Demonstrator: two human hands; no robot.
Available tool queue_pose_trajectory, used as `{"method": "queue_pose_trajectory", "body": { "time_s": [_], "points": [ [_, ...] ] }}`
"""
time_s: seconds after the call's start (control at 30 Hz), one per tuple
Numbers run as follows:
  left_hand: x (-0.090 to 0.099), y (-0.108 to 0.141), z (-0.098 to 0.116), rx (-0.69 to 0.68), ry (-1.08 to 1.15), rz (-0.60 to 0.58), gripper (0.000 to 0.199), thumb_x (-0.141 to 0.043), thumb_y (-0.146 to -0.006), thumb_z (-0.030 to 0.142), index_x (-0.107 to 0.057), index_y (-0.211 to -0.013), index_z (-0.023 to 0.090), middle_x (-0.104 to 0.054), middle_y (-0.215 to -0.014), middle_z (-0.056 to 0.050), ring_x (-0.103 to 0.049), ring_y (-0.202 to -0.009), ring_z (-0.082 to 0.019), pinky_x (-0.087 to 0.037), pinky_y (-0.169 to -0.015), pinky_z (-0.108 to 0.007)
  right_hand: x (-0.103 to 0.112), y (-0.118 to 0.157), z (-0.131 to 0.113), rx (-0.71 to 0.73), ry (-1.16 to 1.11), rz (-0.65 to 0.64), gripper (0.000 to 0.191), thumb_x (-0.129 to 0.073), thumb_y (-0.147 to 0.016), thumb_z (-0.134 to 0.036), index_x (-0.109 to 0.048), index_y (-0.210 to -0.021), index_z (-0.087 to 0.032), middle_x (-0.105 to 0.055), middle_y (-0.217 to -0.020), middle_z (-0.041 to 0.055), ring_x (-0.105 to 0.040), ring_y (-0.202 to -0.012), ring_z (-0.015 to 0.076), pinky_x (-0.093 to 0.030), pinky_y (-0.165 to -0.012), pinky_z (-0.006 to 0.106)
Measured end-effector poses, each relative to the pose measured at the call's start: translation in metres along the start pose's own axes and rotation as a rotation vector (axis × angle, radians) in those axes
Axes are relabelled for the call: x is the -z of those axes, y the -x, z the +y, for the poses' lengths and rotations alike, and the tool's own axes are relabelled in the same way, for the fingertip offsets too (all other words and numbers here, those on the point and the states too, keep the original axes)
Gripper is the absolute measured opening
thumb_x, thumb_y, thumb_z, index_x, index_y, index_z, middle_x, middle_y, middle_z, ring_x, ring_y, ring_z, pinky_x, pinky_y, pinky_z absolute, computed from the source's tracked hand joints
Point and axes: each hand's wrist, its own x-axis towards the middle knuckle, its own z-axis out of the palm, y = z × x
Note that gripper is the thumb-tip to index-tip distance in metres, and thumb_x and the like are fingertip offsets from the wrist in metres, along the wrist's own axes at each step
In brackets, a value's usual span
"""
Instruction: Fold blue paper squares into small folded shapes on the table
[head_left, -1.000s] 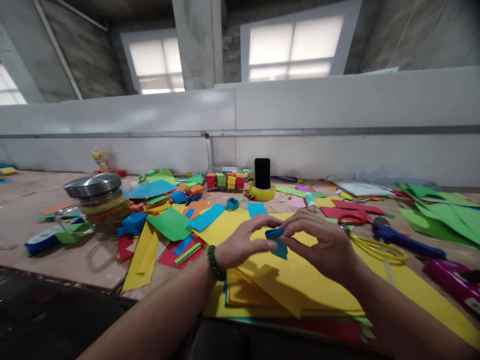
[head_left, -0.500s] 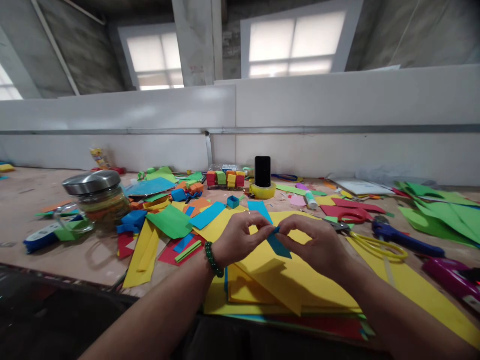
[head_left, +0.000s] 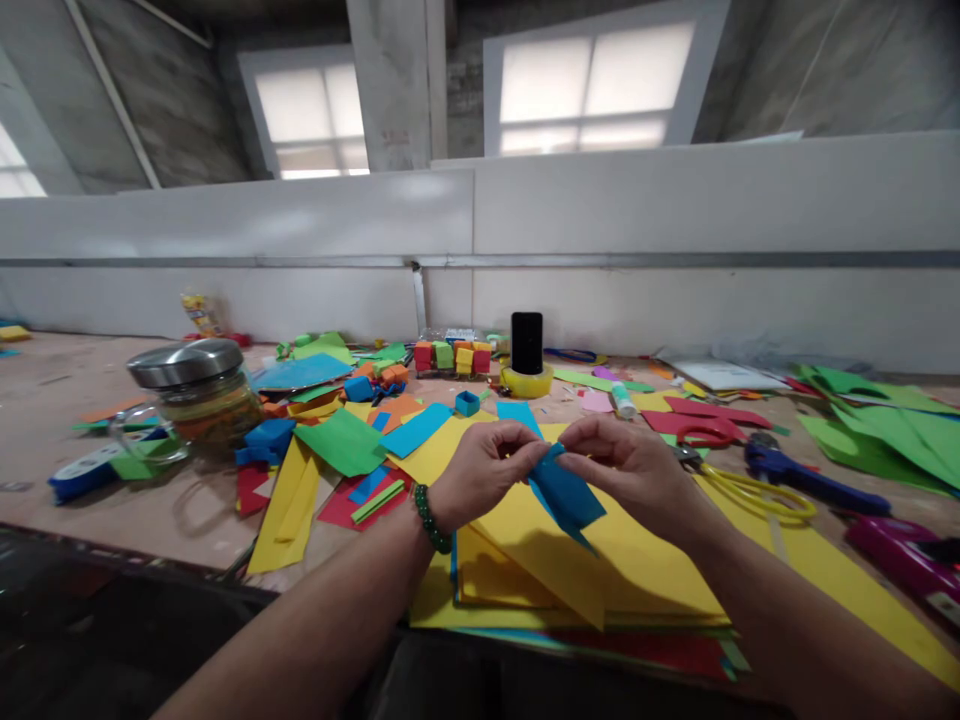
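Between my two hands is a piece of blue paper (head_left: 568, 492), its lower part hanging down over yellow sheets (head_left: 637, 560). My left hand (head_left: 487, 468) pinches its upper left edge between thumb and fingers. On the other side my right hand (head_left: 630, 468) grips the upper right edge the same way. The fingertips of both hands almost meet, and they hide the paper's top edge. Just behind lies another blue strip (head_left: 517, 415), and a small blue paper box (head_left: 466, 403) stands farther left.
Left stands a glass jar (head_left: 202, 395) with a metal lid, beside paper scraps. A phone (head_left: 526, 343) leans upright on a yellow tape roll (head_left: 526, 382). To the right are yellow-handled scissors (head_left: 757, 500), blue-handled pliers (head_left: 817, 478) and a magenta tool (head_left: 904, 560).
The blue paper has tilted and swung toward me and to the right, so more of its face shows. Both hands keep their pinch and have barely shifted.
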Motion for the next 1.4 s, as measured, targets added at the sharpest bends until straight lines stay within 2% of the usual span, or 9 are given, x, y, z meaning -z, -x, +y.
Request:
{"method": "queue_pose_trajectory", "body": {
  "time_s": [0.1,0.23,0.43,0.57,0.7,0.9,1.0,1.17,1.4],
  "points": [
    [-0.001,0.002,0.000,0.028,0.110,-0.030,0.045,-0.062,-0.083,0.053,-0.067,-0.100,0.012,-0.065,-0.083,-0.006,-0.060,-0.075,-0.014,-0.050,-0.067,-0.026,0.000,0.001,0.002,0.037,-0.005,0.079,0.024,-0.072,-0.078,-0.039,-0.064,-0.086,-0.018,-0.073,-0.078,0.0048,-0.070,-0.070,0.0182,-0.059,-0.063,0.029],
    [-0.007,0.005,-0.006,0.072,0.224,-0.189,0.090,-0.084,-0.062,0.040,-0.044,-0.140,0.022,-0.054,-0.132,-0.015,-0.054,-0.116,-0.027,-0.047,-0.094,-0.039,-0.002,0.002,0.006,0.081,-0.055,0.216,0.025,-0.073,-0.079,-0.036,-0.065,-0.094,-0.019,-0.075,-0.088,0.0065,-0.073,-0.077,0.0202,-0.061,-0.072,0.033],
    [-0.021,0.006,-0.010,0.031,0.106,-0.179,0.034,-0.054,-0.079,0.015,-0.059,-0.113,0.012,-0.065,-0.096,-0.006,-0.057,-0.087,-0.018,-0.049,-0.084,-0.034,-0.004,0.001,0.005,0.102,-0.014,0.240,0.023,-0.074,-0.076,-0.037,-0.068,-0.090,-0.019,-0.074,-0.082,0.0047,-0.070,-0.071,0.0179,-0.059,-0.064,0.029],
    [-0.023,0.005,-0.005,-0.066,0.019,-0.183,0.028,-0.043,-0.076,0.009,-0.063,-0.095,0.013,-0.062,-0.088,-0.003,-0.052,-0.082,-0.016,-0.047,-0.081,-0.030,-0.002,0.000,0.001,0.094,0.174,0.237,0.021,-0.072,-0.076,-0.039,-0.073,-0.078,-0.019,-0.072,-0.076,0.0048,-0.063,-0.065,0.0166,-0.053,-0.054,0.027],
    [-0.024,0.006,-0.006,-0.038,0.038,-0.153,0.021,-0.040,-0.078,0.011,-0.061,-0.083,0.013,-0.058,-0.077,-0.003,-0.051,-0.075,-0.014,-0.048,-0.074,-0.026,-0.001,0.000,-0.001,0.098,0.239,0.239,0.022,-0.071,-0.077,-0.040,-0.074,-0.074,-0.018,-0.070,-0.066,0.0034,-0.057,-0.057,0.0147,-0.047,-0.048,0.026],
    [-0.026,0.009,-0.007,-0.010,0.085,-0.128,0.019,-0.043,-0.079,0.015,-0.061,-0.082,0.013,-0.059,-0.078,-0.003,-0.049,-0.071,-0.013,-0.046,-0.069,-0.025,-0.002,0.001,-0.001,0.067,0.210,0.221,0.021,-0.069,-0.078,-0.038,-0.076,-0.075,-0.018,-0.069,-0.063,0.0028,-0.057,-0.054,0.0142,-0.046,-0.046,0.025],
    [-0.027,0.009,-0.003,0.004,0.174,-0.170,0.022,-0.052,-0.083,0.027,-0.065,-0.095,0.014,-0.065,-0.089,-0.005,-0.055,-0.082,-0.018,-0.047,-0.079,-0.030,-0.002,0.001,-0.005,0.043,0.168,0.233,0.019,-0.070,-0.076,-0.036,-0.076,-0.074,-0.018,-0.066,-0.057,0.0008,-0.052,-0.046,0.0111,-0.043,-0.041,0.023],
    [-0.029,0.006,-0.002,0.166,0.613,-0.277,0.069,-0.034,-0.087,0.071,-0.062,-0.118,0.016,-0.069,-0.106,-0.013,-0.061,-0.108,-0.029,-0.048,-0.090,-0.041,-0.001,0.002,-0.008,-0.011,0.045,0.225,0.021,-0.071,-0.074,-0.037,-0.074,-0.071,-0.017,-0.064,-0.056,0.0005,-0.052,-0.044,0.0102,-0.045,-0.039,0.022],
    [-0.034,0.008,-0.017,0.170,0.622,-0.257,0.060,-0.058,-0.083,0.062,-0.062,-0.119,0.014,-0.069,-0.110,-0.015,-0.065,-0.102,-0.026,-0.047,-0.094,-0.039,-0.003,0.002,-0.002,-0.129,-0.104,0.226,0.025,-0.076,-0.068,-0.041,-0.076,-0.074,-0.017,-0.063,-0.053,0.0004,-0.055,-0.043,0.0123,-0.050,-0.039,0.024]
  ]
}}
